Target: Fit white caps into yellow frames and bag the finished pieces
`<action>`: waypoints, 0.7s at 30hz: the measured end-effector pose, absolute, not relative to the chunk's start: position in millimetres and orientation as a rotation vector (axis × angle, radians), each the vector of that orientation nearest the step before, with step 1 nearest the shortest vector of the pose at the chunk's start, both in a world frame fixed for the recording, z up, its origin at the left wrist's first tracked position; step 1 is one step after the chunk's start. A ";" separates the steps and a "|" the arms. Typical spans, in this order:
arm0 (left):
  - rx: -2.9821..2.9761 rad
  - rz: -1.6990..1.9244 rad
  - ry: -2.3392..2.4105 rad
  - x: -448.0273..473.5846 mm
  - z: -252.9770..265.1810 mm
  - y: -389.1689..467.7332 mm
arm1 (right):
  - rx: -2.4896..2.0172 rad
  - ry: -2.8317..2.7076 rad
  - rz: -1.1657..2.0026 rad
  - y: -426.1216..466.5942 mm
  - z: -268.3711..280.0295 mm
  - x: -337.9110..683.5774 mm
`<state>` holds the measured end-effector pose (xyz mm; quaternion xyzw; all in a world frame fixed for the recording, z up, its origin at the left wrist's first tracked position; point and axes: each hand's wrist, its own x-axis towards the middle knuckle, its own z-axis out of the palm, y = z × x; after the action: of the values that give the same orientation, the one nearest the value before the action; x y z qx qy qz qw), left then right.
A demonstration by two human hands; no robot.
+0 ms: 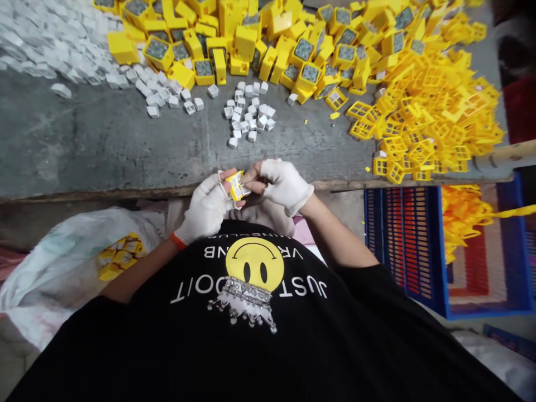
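In front of my chest, at the table's near edge, my left hand (207, 205) in a white fingertipless glove is closed around a small yellow plastic frame (237, 180) with white pieces in its openings. My right hand (280, 181), gloved the same way, has its thumb and finger pinched together against the frame's right side. Whatever lies between those fingertips is hidden. Beyond my hands a loose group of small white plastic caps (250, 111) lies on the grey tabletop (125, 145).
Yellow block-like housings with grey tops (247, 42) are heaped at the back. Yellow window-like frames (427, 117) pile up on the right, white caps (62, 33) at far left. Below stand blue crates (444, 251) at right and a white sack (62, 251) holding yellow pieces at left.
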<state>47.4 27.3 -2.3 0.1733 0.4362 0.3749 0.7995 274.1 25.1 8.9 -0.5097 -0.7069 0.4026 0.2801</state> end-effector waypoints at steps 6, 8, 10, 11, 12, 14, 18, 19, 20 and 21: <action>0.389 0.727 0.885 43.5 -9.7 31.4 | -1.378 -1.788 1.107 19.2 -14.1 257.3; 0.343 0.713 0.881 44.2 -10.7 33.8 | -1.359 -1.681 1.108 15.4 -22.0 253.7; 0.315 0.704 0.892 46.0 -9.9 35.1 | -1.381 -1.593 1.029 16.6 -23.9 257.6; 0.314 0.706 0.900 46.9 -8.8 35.4 | -1.416 -1.572 0.946 21.2 -21.9 264.1; 0.319 0.715 0.909 47.7 -7.4 35.4 | -1.458 -1.561 0.848 29.4 -18.1 274.3; 0.340 0.734 0.931 48.7 -4.1 35.3 | -1.548 -1.562 0.639 57.8 -6.7 304.6; 0.364 0.709 0.939 47.8 2.3 35.1 | -2.018 -1.625 0.202 146.4 14.5 378.2; 0.373 0.702 0.929 47.1 3.3 35.0 | -2.146 -1.656 0.140 167.7 17.1 392.1; 0.381 0.701 0.918 46.4 3.9 34.9 | -2.249 -1.696 0.094 185.8 18.5 402.6; 0.388 0.707 0.909 45.7 4.1 34.6 | -2.321 -1.733 0.084 199.4 18.9 409.5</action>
<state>45.7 34.6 4.1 0.1823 0.4270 0.3320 0.8211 409.5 199.4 18.9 -0.7951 -0.5935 0.0286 0.1214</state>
